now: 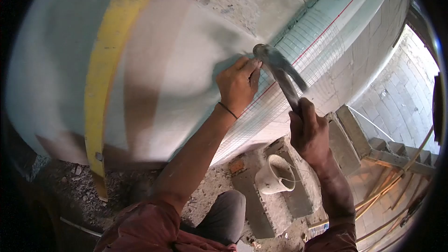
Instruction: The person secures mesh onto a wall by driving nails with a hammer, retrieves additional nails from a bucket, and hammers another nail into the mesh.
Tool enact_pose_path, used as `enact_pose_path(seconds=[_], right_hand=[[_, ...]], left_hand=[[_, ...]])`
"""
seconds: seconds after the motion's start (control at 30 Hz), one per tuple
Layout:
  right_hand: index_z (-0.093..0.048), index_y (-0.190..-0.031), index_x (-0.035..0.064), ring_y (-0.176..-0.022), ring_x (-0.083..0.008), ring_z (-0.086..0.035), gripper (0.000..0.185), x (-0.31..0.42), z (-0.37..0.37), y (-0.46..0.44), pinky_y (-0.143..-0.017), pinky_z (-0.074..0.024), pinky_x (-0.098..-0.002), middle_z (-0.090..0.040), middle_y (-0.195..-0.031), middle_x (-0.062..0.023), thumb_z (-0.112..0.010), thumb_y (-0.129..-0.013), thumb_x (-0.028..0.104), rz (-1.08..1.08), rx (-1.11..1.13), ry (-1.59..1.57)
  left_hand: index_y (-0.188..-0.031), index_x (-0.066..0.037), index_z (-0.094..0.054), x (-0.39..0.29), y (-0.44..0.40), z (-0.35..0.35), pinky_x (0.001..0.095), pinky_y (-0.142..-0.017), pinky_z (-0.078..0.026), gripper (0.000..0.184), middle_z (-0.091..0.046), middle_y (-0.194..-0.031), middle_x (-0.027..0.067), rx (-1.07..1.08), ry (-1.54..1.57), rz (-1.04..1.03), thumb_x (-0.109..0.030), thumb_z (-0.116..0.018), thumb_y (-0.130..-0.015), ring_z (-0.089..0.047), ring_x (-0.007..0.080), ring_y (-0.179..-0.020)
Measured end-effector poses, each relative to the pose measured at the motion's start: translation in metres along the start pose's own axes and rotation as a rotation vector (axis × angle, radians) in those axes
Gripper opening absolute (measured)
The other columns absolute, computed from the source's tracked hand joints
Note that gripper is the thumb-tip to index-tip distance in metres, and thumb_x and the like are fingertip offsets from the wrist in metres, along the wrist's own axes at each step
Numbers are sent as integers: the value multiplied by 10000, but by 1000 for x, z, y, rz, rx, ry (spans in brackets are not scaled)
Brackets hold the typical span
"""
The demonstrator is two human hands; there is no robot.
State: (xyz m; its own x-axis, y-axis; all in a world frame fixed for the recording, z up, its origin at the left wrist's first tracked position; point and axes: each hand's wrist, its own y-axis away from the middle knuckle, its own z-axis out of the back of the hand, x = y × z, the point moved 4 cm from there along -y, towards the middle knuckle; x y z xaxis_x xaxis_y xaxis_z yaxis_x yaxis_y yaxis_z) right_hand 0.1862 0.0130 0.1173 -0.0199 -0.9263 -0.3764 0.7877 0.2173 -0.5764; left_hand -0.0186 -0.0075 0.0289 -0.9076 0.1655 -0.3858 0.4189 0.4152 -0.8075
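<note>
A claw hammer (pixel 287 81) is in my right hand (pixel 310 133), its head up near the wall. My left hand (pixel 239 83) is raised against the wall, thumb and fingers pinched together on something too small to make out, right beside the hammer's face. A red line (pixel 322 34) runs diagonally along the wall corner, over a strip of white mesh (pixel 333 42), and passes close to my left hand. Smooth pale wall surface (pixel 186 42) lies behind my left hand.
A long yellow straightedge (pixel 109 51) leans on the wall at left. Below, a white bucket (pixel 270 177) stands among grey blocks (pixel 254 200). Rubble (pixel 84 191) covers the floor at lower left. Concrete stairs (pixel 396 149) and bamboo poles (pixel 380 191) are at right.
</note>
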Motion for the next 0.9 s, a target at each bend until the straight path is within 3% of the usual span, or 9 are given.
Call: enact_pose_path(seconds=[0.3,0.37,0.53,0.6,0.67,0.73,0.8,0.83,0.9], right_hand=[[-511,-1215,34,-611,-418,-684,291,-4,-2,-3,-490,-508,-484,-683,-789,-217,-688,-996,112,-7,13,8],[-518,-1211,28,-627,-414,-698,285,-10,-3,-7,-499,-519,-471,-699,-805,-216,-687,-999,115,-111,93,-46],[-525,-1204,5,-616,-383,-707,274,7,17,-1,-505,-525,-438,-711,-815,-193,-686,-991,65,-35,-46,-11],[-534,-1230,-24,-626,-360,-690,280,11,24,4,-546,-521,-421,-685,-797,-201,-656,-987,42,-9,-104,-17],[-551,-1254,-90,-643,-300,-636,286,14,33,13,-602,-504,-395,-644,-793,-202,-585,-991,17,11,-147,-19],[-560,-1236,-95,-641,-303,-640,268,16,34,13,-599,-505,-399,-642,-788,-200,-576,-997,27,105,-209,34],[-573,-1227,-97,-625,-305,-632,260,17,29,15,-586,-502,-404,-626,-761,-195,-560,-1006,40,178,-255,96],[-580,-1223,-98,-617,-306,-629,258,17,26,17,-580,-501,-407,-617,-748,-193,-551,-1010,46,214,-280,128],[-579,-1232,-103,-603,-331,-638,271,11,11,15,-569,-502,-420,-623,-744,-208,-559,-1006,45,85,-208,-25]], left_hand=[[-969,-122,-783,1,1,-2,400,-558,-502,85,-700,-820,66,-26,18,17,-135,-766,-886,-680,292,-644],[-969,-118,-783,-2,2,-1,399,-562,-504,83,-707,-827,68,3,7,40,-130,-766,-888,-684,290,-646],[-1008,-98,-782,-1,0,-2,389,-590,-536,107,-721,-836,72,-48,57,64,-111,-757,-905,-693,296,-654],[-1121,-25,-731,1,3,-4,384,-711,-577,216,-767,-933,152,-30,186,187,-28,-722,-905,-761,315,-818],[-1206,4,-677,2,9,3,382,-775,-584,287,-762,-1007,176,-24,183,139,-47,-720,-927,-762,328,-892],[-1292,32,-624,-3,21,12,379,-839,-590,369,-756,-1081,199,-23,175,93,-65,-719,-949,-762,342,-966],[-1453,83,-463,-14,48,20,439,-1023,-535,618,-638,-1344,284,47,275,205,-163,-747,-963,-666,426,-1207],[-1453,83,-463,-22,55,22,439,-1023,-535,618,-638,-1344,284,44,271,209,-163,-747,-963,-666,426,-1207],[-1540,94,-349,-40,65,22,522,-1140,-443,858,-466,-1522,326,178,227,136,-333,-789,-938,-527,499,-1354]])
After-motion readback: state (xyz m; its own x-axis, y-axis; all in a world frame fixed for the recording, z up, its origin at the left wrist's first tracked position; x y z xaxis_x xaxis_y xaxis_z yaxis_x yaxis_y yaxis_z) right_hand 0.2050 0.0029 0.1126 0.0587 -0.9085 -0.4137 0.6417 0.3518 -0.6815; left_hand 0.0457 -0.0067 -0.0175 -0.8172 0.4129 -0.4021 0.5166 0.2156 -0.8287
